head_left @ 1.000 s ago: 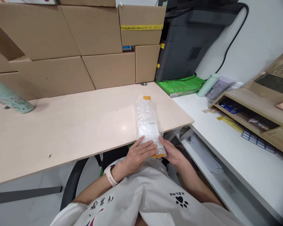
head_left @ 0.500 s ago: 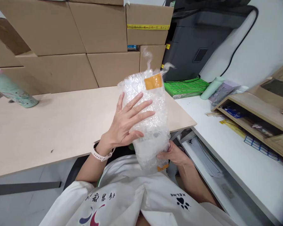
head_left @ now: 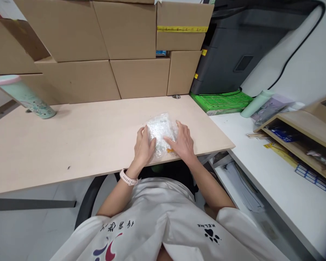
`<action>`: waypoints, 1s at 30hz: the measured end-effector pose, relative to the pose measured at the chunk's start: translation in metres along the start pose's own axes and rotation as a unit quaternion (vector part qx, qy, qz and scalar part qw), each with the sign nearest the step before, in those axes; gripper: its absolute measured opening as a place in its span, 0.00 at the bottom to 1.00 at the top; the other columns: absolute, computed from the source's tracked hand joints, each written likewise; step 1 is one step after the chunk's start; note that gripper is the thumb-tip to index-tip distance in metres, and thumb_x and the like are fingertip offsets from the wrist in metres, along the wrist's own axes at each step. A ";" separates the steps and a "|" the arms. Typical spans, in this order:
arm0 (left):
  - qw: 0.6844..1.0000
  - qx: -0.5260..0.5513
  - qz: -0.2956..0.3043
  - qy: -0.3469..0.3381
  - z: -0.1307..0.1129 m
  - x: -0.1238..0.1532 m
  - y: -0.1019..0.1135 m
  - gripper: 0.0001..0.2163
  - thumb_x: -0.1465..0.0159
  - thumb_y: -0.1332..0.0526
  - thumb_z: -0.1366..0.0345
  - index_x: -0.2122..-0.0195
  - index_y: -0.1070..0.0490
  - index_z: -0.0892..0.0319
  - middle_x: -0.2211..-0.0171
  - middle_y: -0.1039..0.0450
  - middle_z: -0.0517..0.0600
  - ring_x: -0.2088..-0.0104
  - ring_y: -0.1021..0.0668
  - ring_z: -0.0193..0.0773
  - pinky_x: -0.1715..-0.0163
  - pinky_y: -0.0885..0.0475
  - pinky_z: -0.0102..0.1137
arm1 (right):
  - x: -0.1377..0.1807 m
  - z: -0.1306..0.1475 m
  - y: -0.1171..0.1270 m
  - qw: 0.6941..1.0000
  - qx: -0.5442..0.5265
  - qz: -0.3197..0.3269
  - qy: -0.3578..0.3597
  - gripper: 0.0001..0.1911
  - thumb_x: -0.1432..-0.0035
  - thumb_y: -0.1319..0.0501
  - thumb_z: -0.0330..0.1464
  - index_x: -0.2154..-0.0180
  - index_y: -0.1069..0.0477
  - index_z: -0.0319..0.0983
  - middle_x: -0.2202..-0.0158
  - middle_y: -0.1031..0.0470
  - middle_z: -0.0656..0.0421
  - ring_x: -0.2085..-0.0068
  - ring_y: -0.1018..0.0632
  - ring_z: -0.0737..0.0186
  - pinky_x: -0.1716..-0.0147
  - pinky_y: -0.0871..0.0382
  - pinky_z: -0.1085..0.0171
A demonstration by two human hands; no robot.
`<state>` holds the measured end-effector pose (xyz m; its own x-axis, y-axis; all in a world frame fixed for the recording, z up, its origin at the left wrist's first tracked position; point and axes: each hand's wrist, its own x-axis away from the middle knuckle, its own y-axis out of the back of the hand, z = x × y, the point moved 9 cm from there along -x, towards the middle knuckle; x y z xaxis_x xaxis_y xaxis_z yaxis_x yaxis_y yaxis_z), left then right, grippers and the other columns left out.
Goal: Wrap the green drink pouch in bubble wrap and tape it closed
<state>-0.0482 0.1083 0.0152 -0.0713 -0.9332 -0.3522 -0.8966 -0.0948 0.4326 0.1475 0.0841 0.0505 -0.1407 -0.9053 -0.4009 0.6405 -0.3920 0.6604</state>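
Observation:
A bubble-wrap bundle [head_left: 161, 131] with orange tape lies folded on the light wooden desk [head_left: 84, 141], near its front edge. My left hand [head_left: 143, 148], with a pale watch on the wrist, presses on the bundle's left side with its fingers curled over it. My right hand [head_left: 181, 142] lies on the bundle's right side, fingers stretched over the wrap. Both hands hold the bundle down against the desk.
Cardboard boxes [head_left: 97, 47] are stacked along the back of the desk. A mint-green bottle [head_left: 24, 97] stands at the far left. A dark printer [head_left: 233, 54] sits on a green crate [head_left: 220, 102] at the right, beside a white table [head_left: 282, 188] with a wooden shelf [head_left: 306, 145].
The bundle lay long on the desk, was lifted upright in both hands, and now sits folded shorter on the desk with both hands pressing it.

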 end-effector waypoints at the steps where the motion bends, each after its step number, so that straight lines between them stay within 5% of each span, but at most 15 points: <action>1: 0.999 -0.029 -0.014 -0.044 -0.011 0.002 0.003 0.29 0.34 0.40 0.57 0.33 0.44 0.46 0.28 0.51 0.51 0.29 0.46 0.63 0.32 0.54 0.66 | 0.003 0.011 0.001 0.998 0.020 -0.013 0.058 0.34 0.41 0.37 0.46 0.37 0.38 0.43 0.33 0.39 0.50 0.34 0.38 0.34 0.39 0.39 0.36; 3: 0.990 -0.080 -0.016 -0.112 -0.030 0.007 0.000 0.26 0.33 0.42 0.60 0.34 0.41 0.45 0.27 0.54 0.46 0.27 0.56 0.58 0.30 0.67 0.64 | 0.012 0.030 -0.007 0.986 0.047 0.019 0.156 0.28 0.34 0.43 0.41 0.35 0.39 0.46 0.29 0.46 0.57 0.28 0.48 0.41 0.32 0.50 0.39; 5: 0.984 -0.110 0.023 -0.141 -0.039 0.011 -0.012 0.26 0.32 0.43 0.60 0.33 0.42 0.44 0.28 0.51 0.47 0.27 0.54 0.56 0.30 0.72 0.63 | 0.019 0.034 -0.023 0.975 0.062 0.085 0.197 0.25 0.30 0.48 0.38 0.34 0.40 0.50 0.28 0.47 0.63 0.27 0.50 0.47 0.30 0.56 0.41; 10: 0.973 -0.152 0.081 -0.154 -0.038 0.021 -0.030 0.33 0.33 0.42 0.51 0.29 0.51 0.45 0.29 0.51 0.52 0.28 0.47 0.56 0.31 0.67 0.67 | 0.023 0.023 -0.039 0.969 0.087 0.154 0.171 0.27 0.29 0.52 0.39 0.30 0.48 0.52 0.27 0.55 0.67 0.27 0.52 0.50 0.29 0.58 0.41; 16: 0.963 -0.186 0.074 -0.181 -0.055 0.032 -0.015 0.35 0.32 0.45 0.46 0.28 0.58 0.45 0.28 0.53 0.53 0.28 0.47 0.55 0.32 0.62 0.70 | 0.027 0.027 -0.016 0.975 0.031 0.159 0.153 0.29 0.29 0.54 0.45 0.30 0.52 0.56 0.28 0.61 0.72 0.26 0.56 0.51 0.29 0.62 0.39; 22: 0.965 -0.184 0.075 -0.172 -0.054 0.043 -0.011 0.38 0.36 0.40 0.47 0.29 0.55 0.43 0.28 0.55 0.52 0.28 0.50 0.56 0.33 0.56 0.71 | 0.027 0.016 0.018 0.990 -0.016 0.082 0.111 0.24 0.29 0.53 0.41 0.34 0.43 0.58 0.30 0.45 0.70 0.28 0.47 0.52 0.31 0.54 0.40; 26: 0.969 -0.154 0.065 -0.180 -0.048 0.049 -0.019 0.33 0.36 0.37 0.53 0.31 0.46 0.44 0.27 0.55 0.51 0.27 0.54 0.55 0.33 0.45 0.65 | 0.025 -0.003 0.022 0.997 -0.039 0.050 0.053 0.20 0.30 0.53 0.37 0.43 0.30 0.56 0.48 0.23 0.59 0.44 0.27 0.46 0.43 0.36 0.41; 30: 0.971 -0.135 0.043 -0.191 -0.047 0.049 -0.031 0.31 0.36 0.36 0.54 0.33 0.44 0.45 0.27 0.52 0.51 0.27 0.52 0.61 0.36 0.44 0.70 | 0.025 -0.012 0.008 0.996 -0.036 0.072 0.024 0.15 0.33 0.48 0.37 0.55 0.23 0.53 0.62 0.23 0.54 0.56 0.25 0.44 0.52 0.31 0.42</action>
<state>-0.0035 0.0492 0.0235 -0.3445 -0.7498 -0.5649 -0.7370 -0.1567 0.6575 0.1584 0.0609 0.0378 -0.0076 -0.9418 -0.3361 0.7043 -0.2436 0.6668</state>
